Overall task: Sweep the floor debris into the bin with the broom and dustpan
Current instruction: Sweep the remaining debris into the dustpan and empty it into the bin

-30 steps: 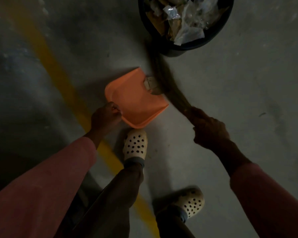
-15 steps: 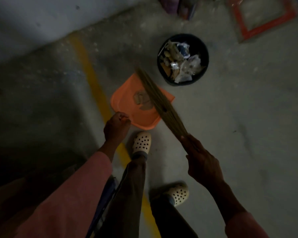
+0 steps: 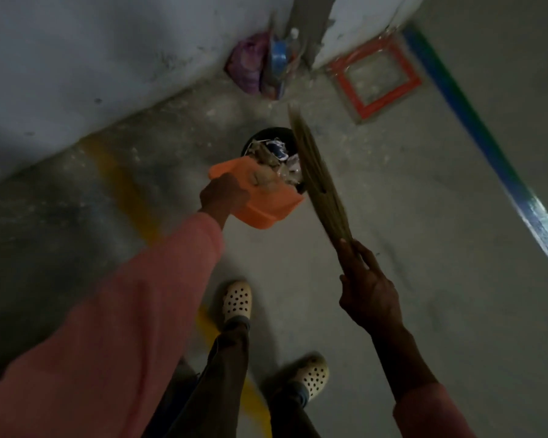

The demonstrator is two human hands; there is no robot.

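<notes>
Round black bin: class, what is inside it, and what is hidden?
Crumpled paper and wrapper scraps fill the round black bin. The orange plastic dustpan in the left hand and the straw broom in the right hand cover the rest.

The bin stands on the floor at 12 o'clock from the shoes, with the wall behind it. The dustpan, in the left grip, overlaps the bin's 7 o'clock rim, with debris lying in it. The broom, in the right grip, crosses the bin's 3 o'clock side. Bags sit against the wall at the bin's 12 o'clock, and a taped square lies at 1 o'clock.
</notes>
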